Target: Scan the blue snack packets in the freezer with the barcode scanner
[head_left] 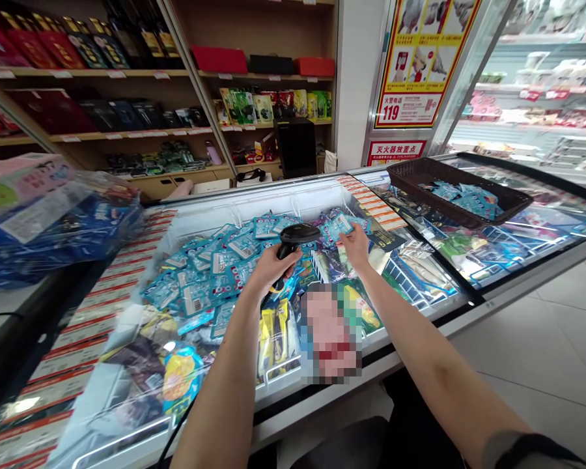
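At the left edge of the frame, we see a plastic-wrapped bundle [63, 225], its print too blurred to read; wooden shelves [127, 137] of bottles and boxes stand behind. Blue packets [215, 264] with white barcode labels are heaped left of centre at the freezer [317, 407]; we cannot tell whether above or beneath its glass. At centre, our left hand [277, 264] wraps its fingers around a black scanner [299, 232]. Just right, our right hand [356, 244] pinches one blue packet [336, 228] between its fingers, forearm slanting from lower right. At upper right, a poster [405, 111] reads "火警电话 119", a sign [395, 151] below "灭火器放置点". A brown basket [510, 195] holds more packets; pale tiles [542, 339] floor the right.
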Demonstrator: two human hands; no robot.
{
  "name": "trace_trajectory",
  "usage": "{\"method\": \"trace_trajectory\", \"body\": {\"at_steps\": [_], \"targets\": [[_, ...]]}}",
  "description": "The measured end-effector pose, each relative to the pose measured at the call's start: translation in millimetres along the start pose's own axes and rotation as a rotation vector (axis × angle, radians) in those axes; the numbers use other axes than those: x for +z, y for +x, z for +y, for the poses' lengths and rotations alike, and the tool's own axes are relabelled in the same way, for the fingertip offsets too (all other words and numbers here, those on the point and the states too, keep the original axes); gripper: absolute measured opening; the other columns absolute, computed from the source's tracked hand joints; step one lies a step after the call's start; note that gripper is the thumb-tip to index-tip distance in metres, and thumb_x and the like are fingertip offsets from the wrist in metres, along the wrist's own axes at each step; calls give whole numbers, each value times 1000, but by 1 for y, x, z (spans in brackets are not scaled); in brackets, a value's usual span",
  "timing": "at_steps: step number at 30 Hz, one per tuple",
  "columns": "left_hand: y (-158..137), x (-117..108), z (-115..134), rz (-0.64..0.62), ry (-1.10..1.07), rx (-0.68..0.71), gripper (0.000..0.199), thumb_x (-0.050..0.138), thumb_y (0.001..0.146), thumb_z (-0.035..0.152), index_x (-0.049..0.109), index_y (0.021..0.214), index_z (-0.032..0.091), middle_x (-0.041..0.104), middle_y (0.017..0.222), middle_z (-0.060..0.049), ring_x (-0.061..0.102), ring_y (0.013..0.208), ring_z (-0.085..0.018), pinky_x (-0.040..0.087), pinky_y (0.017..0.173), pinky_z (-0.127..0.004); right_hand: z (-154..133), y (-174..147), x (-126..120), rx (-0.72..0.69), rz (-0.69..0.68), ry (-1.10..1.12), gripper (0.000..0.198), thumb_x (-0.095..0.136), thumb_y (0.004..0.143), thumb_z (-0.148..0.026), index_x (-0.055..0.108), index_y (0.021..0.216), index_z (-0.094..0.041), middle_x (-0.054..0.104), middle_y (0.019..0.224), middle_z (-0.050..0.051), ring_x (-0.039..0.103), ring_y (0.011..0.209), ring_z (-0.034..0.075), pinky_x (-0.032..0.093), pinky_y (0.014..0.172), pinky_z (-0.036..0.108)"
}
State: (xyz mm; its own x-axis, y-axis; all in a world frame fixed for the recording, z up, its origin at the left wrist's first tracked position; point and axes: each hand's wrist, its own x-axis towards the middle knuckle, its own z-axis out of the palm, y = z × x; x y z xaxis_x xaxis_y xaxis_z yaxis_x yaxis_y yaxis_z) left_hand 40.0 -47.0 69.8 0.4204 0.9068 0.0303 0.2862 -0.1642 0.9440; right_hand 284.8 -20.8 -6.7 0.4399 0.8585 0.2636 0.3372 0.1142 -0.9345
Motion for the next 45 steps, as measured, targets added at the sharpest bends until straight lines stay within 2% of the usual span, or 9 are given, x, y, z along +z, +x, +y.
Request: {"method": "trace_trajectory", "body": {"at_steps": [9,15,18,22,26,32,36,39,45], "targets": [[2,0,-3,45,-15,-17,32,67,79,46,57,89,18,51,49,4,47,41,-11,34,44,-23,-11,19,-8,24,130,-489,50,52,92,-25,38,138,-10,70,94,15,69,86,30,51,80,42],[4,-4,-8,60,-52,-10,31,65,79,48,54,81,19,53,49,3,49,41,-11,36,44,-23,-16,21,-7,-19,129,-666,40,46,97,-29,45,133,-11,69,100,18,67,92,32,49,78,39],[5,-5,-9,69,-54,-2,31,65,79,48,54,79,19,54,49,2,49,42,-11,37,44,-23,-18,15,-1,-169,38,-681,37,35,101,-32,52,130,-16,69,105,15,66,96,28,48,83,38],[6,-4,-10,114,-79,-12,30,66,78,47,55,80,19,54,52,1,48,42,-11,37,43,-23,-21,12,15,-317,-217,-679,36,38,101,-32,59,126,-20,67,119,11,64,105,24,49,90,34],[7,-2,-10,131,-86,-10,29,67,77,45,57,82,19,54,55,2,49,43,-11,37,43,-23,-27,16,31,-411,-402,-750,43,46,98,-40,53,137,-24,60,136,8,58,119,29,48,95,39],[8,-3,-10,100,-61,-7,30,65,79,46,54,80,19,53,52,2,48,42,-11,37,43,-24,-33,33,37,-358,-619,-730,47,64,89,-42,57,133,-28,61,136,7,60,116,33,49,92,42],[6,-2,-8,113,-67,-16,29,66,79,46,54,80,19,53,52,2,48,42,-11,37,43,-23,-32,39,34,-333,-625,-594,51,73,81,-34,60,130,-27,58,140,6,58,122,30,47,96,37],[4,-2,-4,103,-92,-21,29,66,79,45,51,77,19,52,51,2,47,42,-11,38,44,-24,-31,41,29,-280,-642,-499,68,81,72,-32,57,134,-22,57,138,11,56,124,30,46,98,37],[3,-2,0,103,-139,-43,28,69,77,42,53,81,18,52,54,3,46,43,-10,39,44,-24,-29,39,23,-193,-677,-436,74,86,61,-35,59,127,-14,64,115,11,61,101,26,48,87,35]]}}
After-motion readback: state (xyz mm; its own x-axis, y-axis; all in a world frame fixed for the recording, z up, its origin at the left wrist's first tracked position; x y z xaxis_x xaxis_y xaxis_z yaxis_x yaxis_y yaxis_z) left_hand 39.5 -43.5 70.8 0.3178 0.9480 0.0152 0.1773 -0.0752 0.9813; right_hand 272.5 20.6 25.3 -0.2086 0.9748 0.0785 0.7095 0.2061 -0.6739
